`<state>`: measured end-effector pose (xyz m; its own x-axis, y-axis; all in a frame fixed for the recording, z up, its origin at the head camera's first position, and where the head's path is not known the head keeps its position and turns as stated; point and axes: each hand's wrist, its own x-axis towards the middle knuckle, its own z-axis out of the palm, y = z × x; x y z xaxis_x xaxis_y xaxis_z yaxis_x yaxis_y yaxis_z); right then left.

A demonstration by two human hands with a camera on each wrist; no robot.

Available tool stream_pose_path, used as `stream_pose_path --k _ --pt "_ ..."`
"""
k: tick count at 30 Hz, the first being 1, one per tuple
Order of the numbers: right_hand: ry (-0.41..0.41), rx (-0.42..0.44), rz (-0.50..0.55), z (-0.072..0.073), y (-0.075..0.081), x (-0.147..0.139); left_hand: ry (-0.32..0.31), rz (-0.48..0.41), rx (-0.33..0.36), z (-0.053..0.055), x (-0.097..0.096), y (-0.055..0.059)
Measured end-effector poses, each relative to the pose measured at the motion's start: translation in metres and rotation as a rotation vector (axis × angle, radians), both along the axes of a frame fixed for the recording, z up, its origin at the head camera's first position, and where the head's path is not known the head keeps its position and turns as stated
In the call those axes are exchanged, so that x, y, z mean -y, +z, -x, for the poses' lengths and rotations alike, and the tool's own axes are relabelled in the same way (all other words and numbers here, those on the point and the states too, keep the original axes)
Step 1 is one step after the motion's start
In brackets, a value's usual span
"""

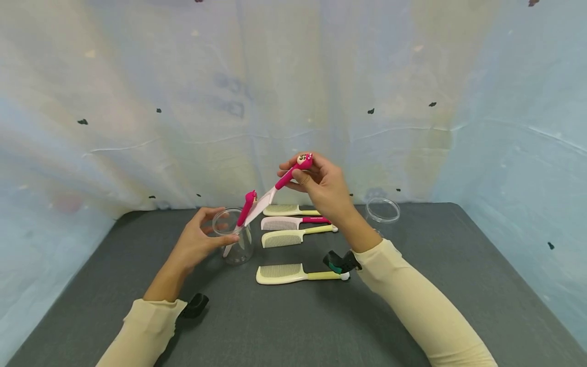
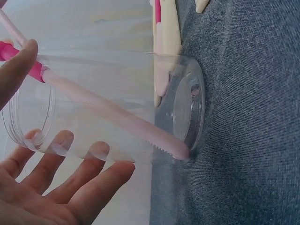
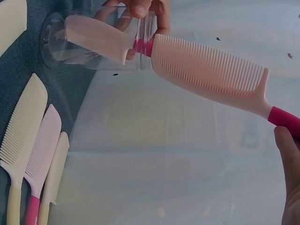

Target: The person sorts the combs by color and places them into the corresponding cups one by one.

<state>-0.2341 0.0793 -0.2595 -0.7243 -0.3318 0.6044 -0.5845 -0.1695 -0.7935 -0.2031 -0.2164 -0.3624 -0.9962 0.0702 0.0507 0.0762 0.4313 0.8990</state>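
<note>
My left hand (image 1: pixel 196 240) holds a clear plastic jar (image 1: pixel 240 253) near its rim, thumb on one side and fingers round the other. Inside the jar a pink comb (image 2: pixel 112 112) leans with its teeth end down, its magenta handle (image 1: pixel 245 211) sticking out of the mouth. Above and to the right, my right hand (image 1: pixel 324 187) pinches the magenta handle of another pink comb (image 3: pixel 206 70), topped by a small character head (image 1: pixel 304 160). This comb slants down to the left, its tip at the jar's mouth; whether the tip is inside, I cannot tell.
Right of the jar lie a far cream comb (image 1: pixel 281 209), a pink comb (image 1: pixel 279 223) with a magenta handle, and a cream comb (image 1: pixel 281 238). Nearer the front is another cream comb (image 1: pixel 281 275). A clear round lid (image 1: pixel 382 220) sits at the back right of the grey table (image 1: pixel 257 331).
</note>
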Motion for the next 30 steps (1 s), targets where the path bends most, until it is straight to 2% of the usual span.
stream_pose_path --k 12,22,30 --pt "0.003 0.061 0.0 0.009 0.0 0.0 -0.002 0.008 0.007 -0.002 0.0 0.001" --pt "0.045 0.073 0.005 0.016 0.006 0.012 0.009 0.027 0.004 0.0 0.002 0.002" --pt "0.051 0.062 -0.038 0.019 0.001 0.021 0.0 0.016 0.004 -0.002 0.002 0.0"
